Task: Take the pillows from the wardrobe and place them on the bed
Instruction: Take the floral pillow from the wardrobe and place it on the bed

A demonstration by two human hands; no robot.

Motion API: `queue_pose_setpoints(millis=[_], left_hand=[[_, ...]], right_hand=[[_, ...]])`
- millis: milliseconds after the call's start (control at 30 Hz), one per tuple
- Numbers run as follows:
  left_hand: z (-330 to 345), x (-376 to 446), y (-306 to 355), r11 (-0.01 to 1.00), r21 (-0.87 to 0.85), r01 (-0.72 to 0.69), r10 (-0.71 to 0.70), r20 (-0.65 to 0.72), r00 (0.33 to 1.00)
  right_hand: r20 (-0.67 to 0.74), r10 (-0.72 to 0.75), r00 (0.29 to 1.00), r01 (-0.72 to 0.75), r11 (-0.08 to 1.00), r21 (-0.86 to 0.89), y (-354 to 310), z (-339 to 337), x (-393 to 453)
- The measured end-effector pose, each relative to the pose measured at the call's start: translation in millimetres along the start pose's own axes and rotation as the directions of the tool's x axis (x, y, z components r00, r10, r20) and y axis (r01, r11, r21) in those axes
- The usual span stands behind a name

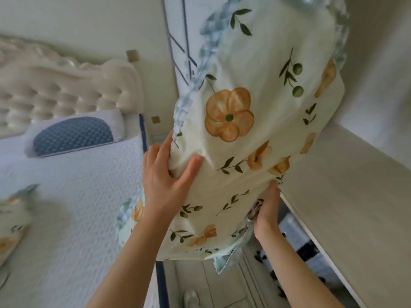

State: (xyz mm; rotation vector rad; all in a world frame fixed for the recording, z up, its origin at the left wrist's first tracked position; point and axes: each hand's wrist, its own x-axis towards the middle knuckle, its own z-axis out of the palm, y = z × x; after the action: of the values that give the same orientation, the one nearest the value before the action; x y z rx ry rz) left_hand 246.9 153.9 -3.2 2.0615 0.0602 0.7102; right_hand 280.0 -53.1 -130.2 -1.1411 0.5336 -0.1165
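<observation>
now both hands hold floral pillow (pixel 255 134): l grip (pixel 164 176) pinching edge, r grip (pixel 266 210) clasping underside.

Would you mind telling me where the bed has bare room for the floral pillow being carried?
The white mattress is bare between the blue-patterned pillow at the headboard and a second floral pillow at its left edge. Those two spots are taken. Both hands, left and right, hold the floral pillow.
</observation>
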Motion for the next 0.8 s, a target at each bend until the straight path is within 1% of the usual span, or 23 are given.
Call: queue_pose_setpoints(millis=[100, 200, 300, 367, 433, 467, 533, 600, 700, 800], left_hand=[[-30, 1, -19, 0.993, 0.099, 0.065, -0.059, -0.062, 0.996], [-60, 0, -43, 0.977, 0.158, 0.144, -0.124, -0.134, 0.983], [-85, 4, -70, 0.956, 0.156, 0.248, -0.225, -0.152, 0.963], [-96, 6, -87, 0.942, 0.11, 0.317, -0.299, -0.158, 0.941], [-103, 7, -101, 0.929, 0.087, 0.36, -0.336, -0.211, 0.918], [-106, 8, -108, 0.92, 0.094, 0.38, -0.348, -0.248, 0.904], [-109, 11, -122, 0.898, 0.101, 0.428, -0.381, -0.307, 0.872], [-111, 16, -137, 0.876, 0.089, 0.474, -0.419, -0.346, 0.84], [-118, 29, -161, 0.85, 0.069, 0.522, -0.458, -0.392, 0.798], [-129, 47, -189, 0.824, 0.038, 0.565, -0.5, -0.422, 0.756]], right_hand=[[0.169, 0.067, 0.983, -0.05, 0.994, -0.102, 9, 33, -6], [0.27, 0.05, 0.962, 0.007, 0.978, -0.206, 19, 68, -16], [0.281, 0.077, 0.957, 0.016, 0.949, -0.314, 28, 99, -23], [0.249, 0.105, 0.963, 0.023, 0.887, -0.461, 38, 117, -20], [0.248, 0.108, 0.963, 0.053, 0.823, -0.566, 46, 136, -19], [0.283, 0.115, 0.952, 0.078, 0.804, -0.589, 50, 145, -19], [0.385, 0.143, 0.912, 0.13, 0.789, -0.601, 59, 164, -18], [0.456, 0.168, 0.874, 0.144, 0.807, -0.573, 68, 182, -14], [0.501, 0.25, 0.828, 0.095, 0.82, -0.565, 78, 215, -4], [0.504, 0.261, 0.824, 0.056, 0.847, -0.529, 88, 245, 5]])
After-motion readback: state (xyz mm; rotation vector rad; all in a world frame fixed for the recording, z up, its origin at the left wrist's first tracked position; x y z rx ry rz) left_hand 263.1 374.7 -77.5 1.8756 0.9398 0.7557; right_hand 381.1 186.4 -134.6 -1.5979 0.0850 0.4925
